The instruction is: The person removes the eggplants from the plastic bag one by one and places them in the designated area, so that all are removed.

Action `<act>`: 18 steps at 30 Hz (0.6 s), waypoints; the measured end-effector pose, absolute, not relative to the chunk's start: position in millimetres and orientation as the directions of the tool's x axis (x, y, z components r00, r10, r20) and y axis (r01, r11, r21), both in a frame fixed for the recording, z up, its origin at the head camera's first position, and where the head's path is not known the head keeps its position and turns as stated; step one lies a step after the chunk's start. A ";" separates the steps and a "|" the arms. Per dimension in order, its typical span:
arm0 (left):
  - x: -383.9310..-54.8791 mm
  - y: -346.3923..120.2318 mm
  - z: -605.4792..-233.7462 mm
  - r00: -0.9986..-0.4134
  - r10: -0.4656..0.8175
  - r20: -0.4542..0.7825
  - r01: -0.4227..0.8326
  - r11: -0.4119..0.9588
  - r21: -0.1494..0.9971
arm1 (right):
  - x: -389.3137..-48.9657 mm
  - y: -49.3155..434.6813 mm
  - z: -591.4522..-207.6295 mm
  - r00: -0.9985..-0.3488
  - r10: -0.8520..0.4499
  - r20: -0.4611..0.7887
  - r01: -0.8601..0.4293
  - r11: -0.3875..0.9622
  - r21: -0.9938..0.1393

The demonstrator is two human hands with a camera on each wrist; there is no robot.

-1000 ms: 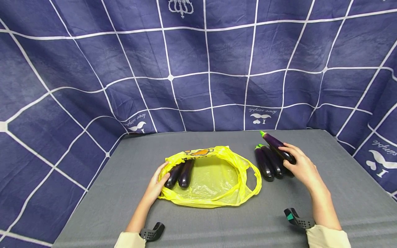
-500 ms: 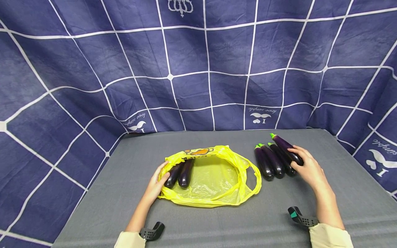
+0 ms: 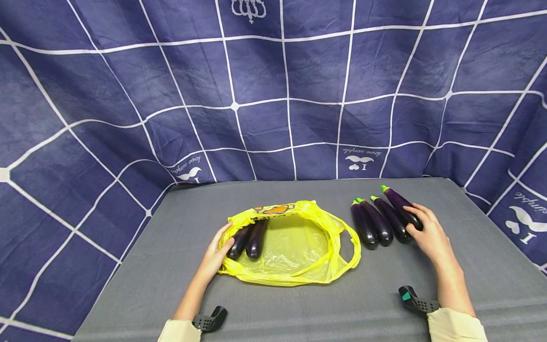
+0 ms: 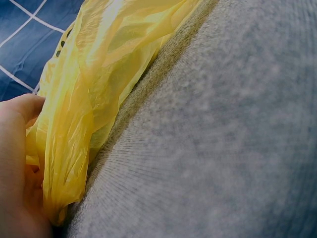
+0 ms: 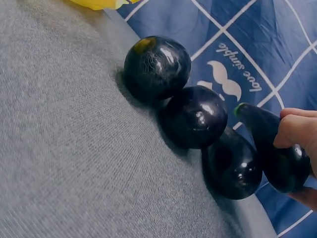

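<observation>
My left hand (image 3: 217, 251) grips the left edge of a yellow plastic bag (image 3: 295, 279), its thumb over the rim. The bag lies with its mouth open, and two eggplants (image 3: 258, 240) rest inside at the left. In the left wrist view, the bag's side (image 4: 74, 144) bunches against the fingers. My right hand (image 3: 430, 235) holds an eggplant (image 3: 397, 202) by its thick end, green stem pointing away. Close to its left, three more eggplants (image 3: 363, 225) lie in a row. The right wrist view shows thumb and fingers around the held eggplant (image 5: 265, 131), right beside the nearest one (image 5: 233, 166).
Grey cloth covers the table (image 3: 299, 313). A blue curtain (image 3: 316, 123) with white lines stands along the back and sides. The bag's handle loop (image 3: 355, 249) reaches close to the leftmost eggplant of the row.
My right hand has moved right and slightly nearer with its eggplant, uncovering the third one in the row, which has shifted slightly right. My left hand and the bag have stayed still.
</observation>
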State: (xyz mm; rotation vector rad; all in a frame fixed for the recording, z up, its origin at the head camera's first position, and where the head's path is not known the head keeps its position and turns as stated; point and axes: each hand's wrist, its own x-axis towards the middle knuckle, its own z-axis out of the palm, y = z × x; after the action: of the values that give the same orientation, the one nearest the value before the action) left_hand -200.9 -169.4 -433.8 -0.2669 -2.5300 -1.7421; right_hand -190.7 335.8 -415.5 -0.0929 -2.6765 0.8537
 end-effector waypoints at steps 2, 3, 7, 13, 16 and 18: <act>-200.4 -169.1 -433.0 -0.984 0.108 0.140 0.169 0.354 0.920 | -191.0 337.5 -416.6 -0.938 0.160 0.308 -0.052 0.814 -0.579; -200.3 -169.0 -432.6 -0.985 0.106 0.136 0.166 0.356 0.920 | -191.2 338.2 -417.2 -0.934 0.160 0.318 -0.060 0.810 -0.583; -201.3 -170.0 -434.8 -0.984 0.109 0.141 0.172 0.358 0.918 | -191.3 340.4 -421.4 -0.924 0.155 0.349 -0.088 0.802 -0.591; -212.9 -177.3 -455.2 -0.981 0.113 0.156 0.187 0.357 0.915 | -190.7 343.5 -427.4 -0.924 0.163 0.347 -0.088 0.790 -0.607; -216.9 -180.0 -463.2 -0.982 0.109 0.155 0.184 0.364 0.913 | -191.1 345.6 -429.9 -0.922 0.163 0.352 -0.096 0.784 -0.614; -216.9 -180.2 -463.5 -0.982 0.108 0.154 0.183 0.361 0.914 | -191.2 347.0 -432.1 -0.922 0.158 0.353 -0.103 0.778 -0.619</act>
State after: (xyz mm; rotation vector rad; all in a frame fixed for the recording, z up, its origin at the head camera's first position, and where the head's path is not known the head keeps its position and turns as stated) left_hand -216.9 -180.2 -463.5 -0.2712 -2.5358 -1.7168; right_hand -191.2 347.0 -432.1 -0.0418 -2.5822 0.9313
